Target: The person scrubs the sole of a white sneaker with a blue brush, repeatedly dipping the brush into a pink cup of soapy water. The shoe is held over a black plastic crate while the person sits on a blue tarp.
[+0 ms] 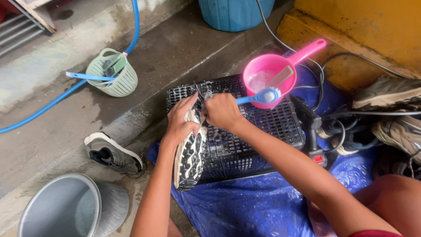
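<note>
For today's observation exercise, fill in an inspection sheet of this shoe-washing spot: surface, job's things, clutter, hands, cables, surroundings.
Surface: black crate on blue tarp, wet concrete around.
Job's things: shoe sole-up on the crate; blue brush; pink scoop.
Clutter: second shoe, grey bucket, green basket, more shoes at right.
Hands: left hand grips the shoe; right hand holds the brush.
Cables: black cables beside the crate; blue hose.
Surroundings: yellow wall, blue tub.

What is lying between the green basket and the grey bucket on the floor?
In the head view, a grey shoe lies on the wet concrete between the green basket and the grey bucket, nearer the bucket.
</note>
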